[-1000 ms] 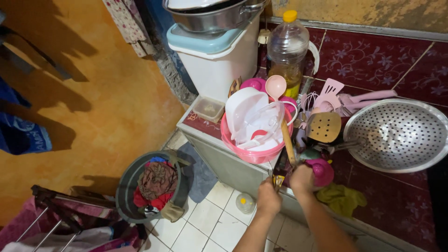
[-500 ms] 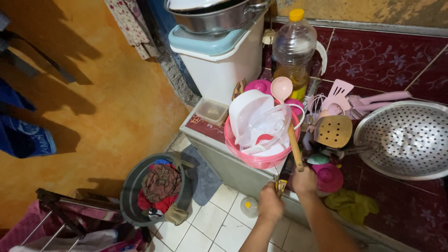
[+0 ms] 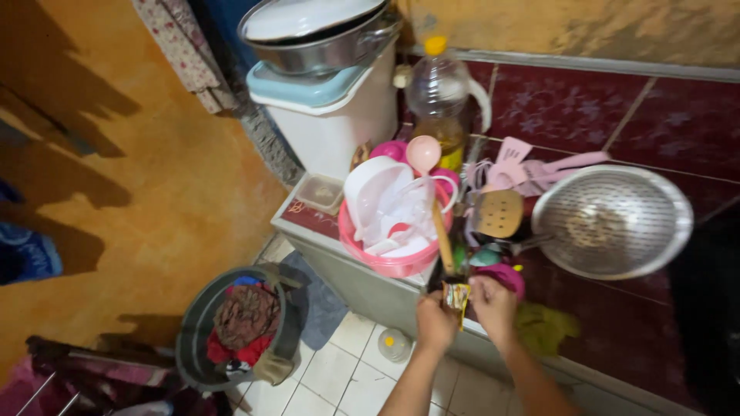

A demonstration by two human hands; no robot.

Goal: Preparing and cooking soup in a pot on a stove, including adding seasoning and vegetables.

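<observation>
Together, both hands (image 3: 462,308) pinch a small packet (image 3: 456,294) at the counter edge (image 3: 362,266).

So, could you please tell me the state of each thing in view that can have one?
Left hand: closed on the small sachet.
Right hand: pinching the same sachet.
Oil bottle: upright, yellow cap on, partly full.
Metal pot: lid on, atop the white bin.
Pink basin: filled with white dishes.
Metal colander: lying open side up.
Grey bucket: holds clothes.

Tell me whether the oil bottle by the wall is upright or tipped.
Upright: the oil bottle stands with its yellow cap on top.
</observation>
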